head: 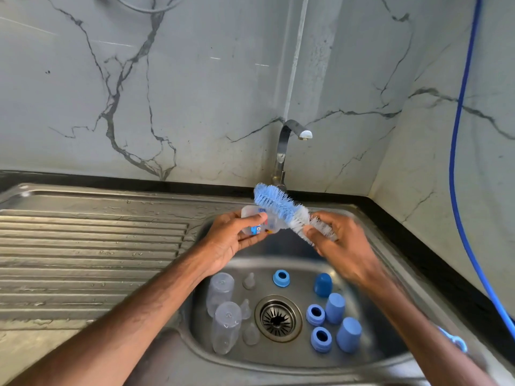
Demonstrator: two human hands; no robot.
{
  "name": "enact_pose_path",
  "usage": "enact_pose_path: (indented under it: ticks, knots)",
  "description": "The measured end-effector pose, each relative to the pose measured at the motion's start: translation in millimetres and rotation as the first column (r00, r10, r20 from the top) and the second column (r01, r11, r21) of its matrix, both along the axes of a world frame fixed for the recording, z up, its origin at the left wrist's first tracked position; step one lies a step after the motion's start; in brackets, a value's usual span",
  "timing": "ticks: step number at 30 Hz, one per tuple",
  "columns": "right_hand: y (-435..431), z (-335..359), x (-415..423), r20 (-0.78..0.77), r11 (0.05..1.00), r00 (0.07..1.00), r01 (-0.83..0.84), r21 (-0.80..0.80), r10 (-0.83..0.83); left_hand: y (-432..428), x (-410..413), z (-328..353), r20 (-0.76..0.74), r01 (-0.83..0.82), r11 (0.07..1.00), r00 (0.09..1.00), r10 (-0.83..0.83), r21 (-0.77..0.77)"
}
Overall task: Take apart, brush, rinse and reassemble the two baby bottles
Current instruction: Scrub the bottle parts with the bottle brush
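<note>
- Left hand (231, 242): fingers and thumb curled round the printed bottle (257, 222), held above the sink (278, 257).
- Right hand (344, 247): grips the brush (278, 204) at its white bristles; the blue head crosses the bottle.
- Basin floor: plain bottles (220, 291), teats (249, 281), rings (281, 278), caps (323, 285).

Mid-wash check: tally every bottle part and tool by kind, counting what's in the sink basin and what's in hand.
Clear bottle bodies: 3, one held in the left hand
Clear nipples: 3
Blue collar rings: 3
Blue caps: 3
Bottle brush: 1, held in the right hand
Total: 13
</note>
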State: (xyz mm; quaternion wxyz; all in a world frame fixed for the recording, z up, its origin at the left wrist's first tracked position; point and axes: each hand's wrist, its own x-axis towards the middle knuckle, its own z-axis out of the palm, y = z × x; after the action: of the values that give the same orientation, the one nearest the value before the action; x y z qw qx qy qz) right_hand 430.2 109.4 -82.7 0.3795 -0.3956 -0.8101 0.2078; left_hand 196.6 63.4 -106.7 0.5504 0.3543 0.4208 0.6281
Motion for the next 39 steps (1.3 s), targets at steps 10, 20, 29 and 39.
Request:
enact_pose_path:
  ticks: [10, 20, 29, 39]
  knots:
    - [3, -7, -1, 0.011, 0.998, 1.000, 0.017, 0.058, -0.018, -4, 7, 2, -0.034, -0.015, 1.000, 0.999, 0.015, 0.020]
    - [4, -7, -4, -0.004, 0.996, 0.998, 0.061, -0.068, -0.061, -3, 10, 10, 0.173, 0.045, 0.993, 0.983, -0.064, 0.111]
    - [-1, -6, -7, -0.186, 0.979, 0.979, 0.045, -0.200, -0.083, 0, 33, -14, -0.451, 0.075, 0.993, 0.892, -0.027, 0.089]
    - [-6, -13, -21, -0.024, 0.998, 1.000, 0.009, 0.063, -0.007, 1, 34, -19, -0.569, 0.140, 0.989, 0.818, -0.087, 0.050]
